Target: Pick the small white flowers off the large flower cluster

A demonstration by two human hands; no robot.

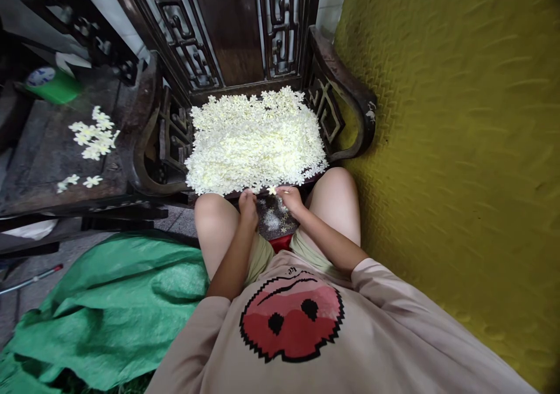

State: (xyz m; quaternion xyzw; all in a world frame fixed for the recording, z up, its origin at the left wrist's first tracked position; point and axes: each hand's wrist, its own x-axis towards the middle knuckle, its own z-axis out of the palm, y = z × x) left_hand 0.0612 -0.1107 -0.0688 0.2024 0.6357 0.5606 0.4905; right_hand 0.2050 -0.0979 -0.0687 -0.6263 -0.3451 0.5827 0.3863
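Observation:
A big heap of small white flowers covers the seat of a dark carved wooden chair in front of me. My left hand rests at the near edge of the heap with its fingers curled in; what they hold is hidden. My right hand is beside it, fingers pinched on a single white flower at the heap's edge. Both hands sit between my bare knees, above the floor strewn with bits of petal.
A second dark chair at left carries a few loose white flowers and a green container. A green woven sack lies on the floor at lower left. A yellow-green textured wall stands close on the right.

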